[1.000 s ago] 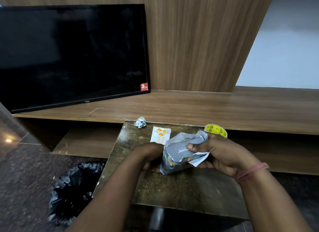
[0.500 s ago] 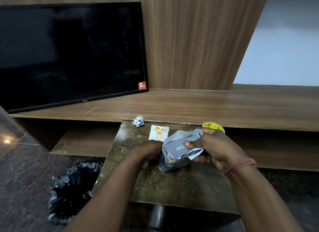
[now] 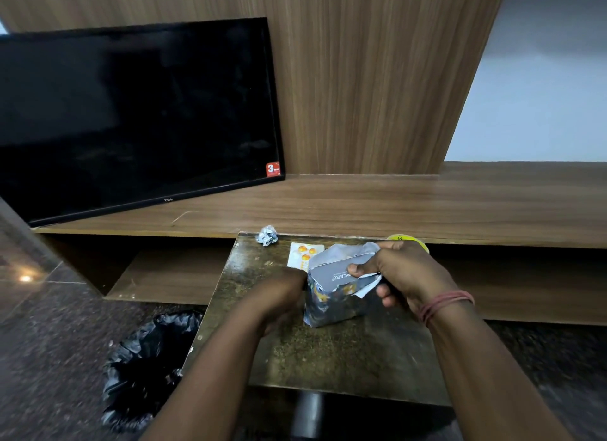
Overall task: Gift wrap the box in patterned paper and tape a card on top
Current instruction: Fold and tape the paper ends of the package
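Head view: end flaps going down on a half-wrapped box

Head camera looks down on a small dark tabletop (image 3: 328,352) pushed against a long wooden shelf (image 3: 394,204). Box (image 3: 341,274) stands near the middle of the tabletop, grey face with white lettering exposed at the top. Patterned paper (image 3: 331,306) covers its lower and near sides; upper edges stand loose and crumpled, white underside showing.

Right hand (image 3: 407,276): thumb pressed on the exposed box face, fingers curled around the right end, pinching a paper flap against it. Left hand (image 3: 279,296): held against the box's left side, fingers hidden behind the paper — whether it pinches paper or only braces the box, cannot tell.

Card (image 3: 303,255), white with orange dots, lies flat just behind the box, untaped. Yellow tape roll (image 3: 409,242) sits at the far right corner, mostly hidden by the right hand. Crumpled paper scrap (image 3: 267,235) at the far edge. Dark TV (image 3: 138,118) leans on the shelf; black bin bag (image 3: 147,358) on the floor, lower left.

Judgement: step in hand is closing the top and end flaps; wrapping roughly half done. Next move likely calls for pulling the loose flap taut over the lettered face, holding it down with one hand, and freeing the other to reach the tape. Risk: paper springs open on release.
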